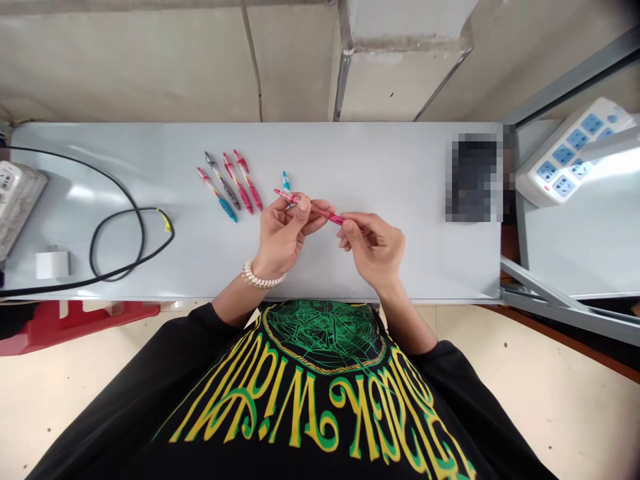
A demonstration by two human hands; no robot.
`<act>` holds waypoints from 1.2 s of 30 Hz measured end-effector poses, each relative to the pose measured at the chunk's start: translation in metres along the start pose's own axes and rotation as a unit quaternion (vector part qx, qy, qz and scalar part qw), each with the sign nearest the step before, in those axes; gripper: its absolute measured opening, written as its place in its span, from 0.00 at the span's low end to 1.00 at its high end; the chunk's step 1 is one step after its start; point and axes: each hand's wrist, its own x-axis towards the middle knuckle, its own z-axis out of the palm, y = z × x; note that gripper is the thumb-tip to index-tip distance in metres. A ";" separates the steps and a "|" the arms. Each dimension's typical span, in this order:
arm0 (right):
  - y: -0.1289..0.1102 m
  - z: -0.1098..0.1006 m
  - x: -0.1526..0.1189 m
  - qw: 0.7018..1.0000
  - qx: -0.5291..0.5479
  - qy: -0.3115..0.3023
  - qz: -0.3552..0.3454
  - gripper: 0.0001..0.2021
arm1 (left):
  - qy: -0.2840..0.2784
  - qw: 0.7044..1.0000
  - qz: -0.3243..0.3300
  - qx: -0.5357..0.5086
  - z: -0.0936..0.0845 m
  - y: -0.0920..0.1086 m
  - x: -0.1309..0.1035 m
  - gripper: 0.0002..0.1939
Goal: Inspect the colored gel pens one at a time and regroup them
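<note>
A pink pen point(330, 215) is held slantwise between my two hands, above the grey table point(420, 267). My left hand point(285, 230) pinches it between thumb and fingers, and a pink end sticks out past the thumb to the left. My right hand point(375, 248) has the other pink end between thumb and forefinger. Fingers cover part of the barrel, so I cannot tell whether it is one piece or parted there. Just beyond my left hand, a blue-ended pen point(285, 179) lies partly hidden.
Left of my hands lie a pink-and-blue pen point(218, 195), a black-and-clear pen point(223, 181) and two red pens point(243, 181). A black cable point(143, 227) loops near a white charger point(52, 264). Power strips point(565, 157) and a blurred dark object point(473, 179) stand rightward.
</note>
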 end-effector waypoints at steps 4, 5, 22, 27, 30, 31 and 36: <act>-0.004 0.003 0.004 0.999 -0.030 0.034 -0.030 0.07 | 0.001 1.000 0.000 -0.017 0.002 0.003 0.004 0.21; -0.005 0.004 0.005 0.999 -0.018 0.033 -0.018 0.07 | -0.001 1.000 -0.002 -0.020 0.003 0.003 0.005 0.22; -0.001 0.010 0.018 0.999 0.003 0.002 -0.044 0.06 | 0.017 0.998 -0.022 -0.061 -0.004 -0.008 0.011 0.22; 0.002 0.010 0.022 0.985 -0.064 0.008 -0.160 0.08 | 0.036 0.996 -0.021 -0.084 -0.002 -0.005 0.012 0.20; 0.006 0.011 0.023 0.979 -0.104 -0.010 -0.173 0.11 | 0.030 0.994 -0.023 -0.098 -0.001 -0.005 0.011 0.19; 0.007 0.011 0.023 0.976 -0.115 -0.012 -0.182 0.12 | 0.031 0.994 -0.023 -0.098 -0.001 -0.005 0.012 0.19; 0.014 0.002 0.019 0.968 -0.161 -0.005 -0.193 0.12 | 0.076 0.992 0.000 -0.097 -0.011 -0.004 0.018 0.16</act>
